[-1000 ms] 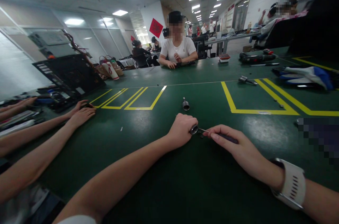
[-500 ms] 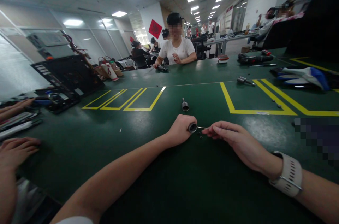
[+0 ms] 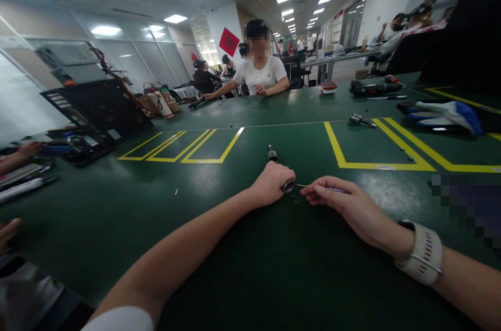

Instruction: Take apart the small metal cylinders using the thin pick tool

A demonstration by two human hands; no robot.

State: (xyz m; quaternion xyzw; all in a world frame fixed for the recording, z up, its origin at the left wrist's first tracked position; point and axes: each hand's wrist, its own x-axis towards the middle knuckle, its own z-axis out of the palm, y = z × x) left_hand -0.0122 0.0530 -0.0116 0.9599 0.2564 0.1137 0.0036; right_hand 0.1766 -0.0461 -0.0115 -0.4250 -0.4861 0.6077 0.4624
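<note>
From the head camera, the left hand [image 3: 271, 184] lies on the green desk [image 3: 242, 263], clenched around a small metal cylinder [image 3: 288, 186] whose open round end sticks out from the fist toward the right. The right hand [image 3: 344, 204], with a white watch strap [image 3: 421, 252] on its wrist, pinches a thin metal tool [image 3: 313, 187] between thumb and fingers. The tool's fine tip reaches the open end of the cylinder; whether it goes inside is too small to tell. Both hands rest near the middle of the desk, just in front of the person, with the cylinder between them. A few tiny dark bits [image 3: 295, 197] lie on the desk just below the cylinder.

Just beyond the left hand, a second metal cylinder [image 3: 272, 154] lies on the desk, near the knuckles. Yellow tape lines [image 3: 340, 151] mark out boxes on the desk to the left and right of it. Farther right lie a small metal part [image 3: 359, 120] and a blue and white cloth [image 3: 446, 113]. At the far side sit a person in a white shirt [image 3: 261, 74], a black power tool [image 3: 373, 86] and a small red and white box [image 3: 329, 87]. At the left stands a black electronics case [image 3: 97, 111], and another person's hand [image 3: 27, 149] rests on the desk beside it.
</note>
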